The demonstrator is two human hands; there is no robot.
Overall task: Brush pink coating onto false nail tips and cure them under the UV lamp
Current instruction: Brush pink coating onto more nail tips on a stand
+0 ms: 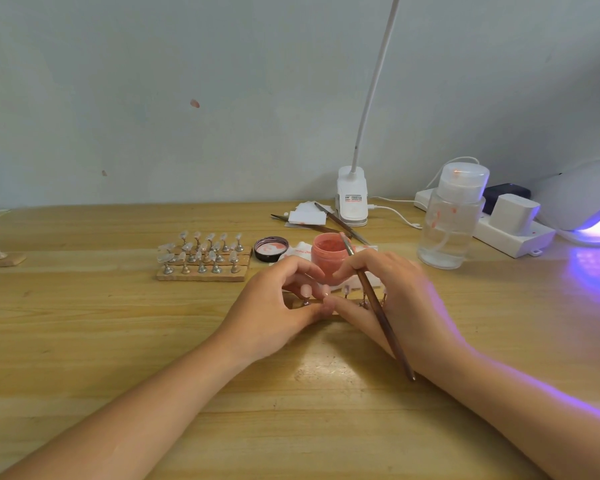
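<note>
Head view, and both hands meet low over the wooden surface (118, 341). Left hand (274, 306) has its fingers curled in, pinching at a small metal stand with a pale pink nail tip (305, 291) on it, which sits on a strip holder (329, 315) mostly hidden between the hands. Right hand (392, 296) grips the brown-handled brush (378, 306), bristle end up toward the open pink jar (328, 252) just behind, while its fingertips reach in toward the same strip. Jar lid (271, 248) lies beside the jar. Off to the left, a wooden block of clear uncoated tips (203, 256) waits, well apart from the hands. Far right, the UV lamp (582, 199) glows violet, near the clear pump bottle (452, 220).

My read: this is handling between coats, seating or picking a tip, not brushing, since the bristles are off the nail. Next it calls for steadying that stand by its base, keeping fingers off any wet pink, then either loading the brush or carrying the strip right to the lamp.
</note>
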